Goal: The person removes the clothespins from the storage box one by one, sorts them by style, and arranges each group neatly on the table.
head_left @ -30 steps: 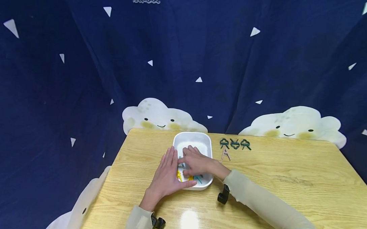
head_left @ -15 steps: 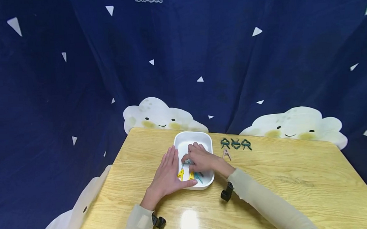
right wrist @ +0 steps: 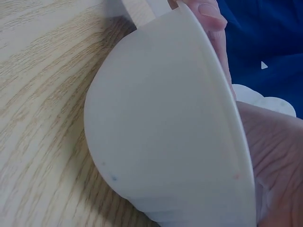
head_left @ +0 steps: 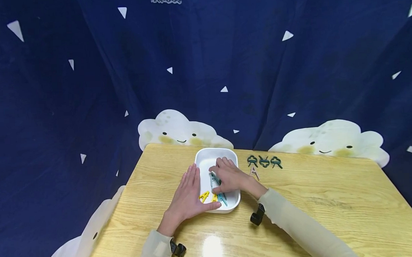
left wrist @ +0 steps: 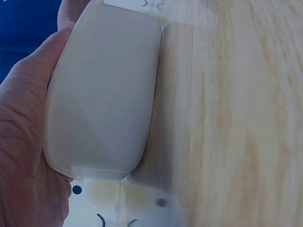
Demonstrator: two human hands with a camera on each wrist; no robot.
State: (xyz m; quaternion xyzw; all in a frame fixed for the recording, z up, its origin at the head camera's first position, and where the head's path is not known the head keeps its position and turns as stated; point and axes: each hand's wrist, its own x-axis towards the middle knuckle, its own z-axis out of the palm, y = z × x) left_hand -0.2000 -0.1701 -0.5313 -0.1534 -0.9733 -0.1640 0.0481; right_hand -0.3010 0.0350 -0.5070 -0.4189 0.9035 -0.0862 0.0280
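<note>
A white plastic box [head_left: 201, 154] stands on the wooden table. My left hand [head_left: 184, 202] lies along its left side with straight fingers, the thumb across the near rim. Inside the box, the curled fingers of my right hand [head_left: 228, 177] hold a dark teal clip [head_left: 213, 178] between index finger and thumb, partly covered by the hand. Nearer the front of the box lie a yellow clip [head_left: 204, 196], a second yellow clip [head_left: 214, 197] and a light blue clip [head_left: 222, 199]. Both wrist views show mostly the outer box wall [left wrist: 104, 90] and parts of the hands.
Right of the box, three dark green cloud-shaped clips [head_left: 264, 162] lie in a row near the table's back edge. A pale pink clip [head_left: 254, 173] lies just in front of them. Behind the table hangs a dark blue curtain [head_left: 204, 68].
My right hand has drawn back to the right inside the box, and the teal clip has moved right with it. The left yellow clip has turned. My left hand stays in place.
</note>
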